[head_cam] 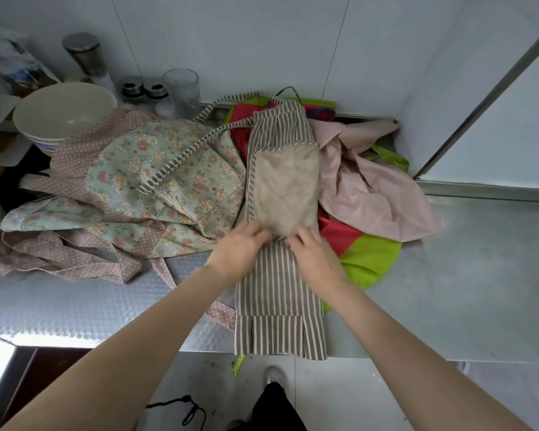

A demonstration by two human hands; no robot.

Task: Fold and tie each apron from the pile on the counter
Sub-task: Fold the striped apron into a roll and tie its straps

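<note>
A brown and cream striped apron lies folded into a long narrow strip on the metal counter, its pleated hem hanging over the front edge. A beige pocket panel shows on its upper half. My left hand and my right hand meet at the strip's middle, just below the pocket, fingers curled onto the cloth. One striped strap trails left over a floral apron. Under the strip lie a red and green apron and a pink apron.
A stack of bowls stands at the back left, with a steel canister, two shaker jars and a glass along the wall. A white panel closes the right side. A shoe shows on the floor below.
</note>
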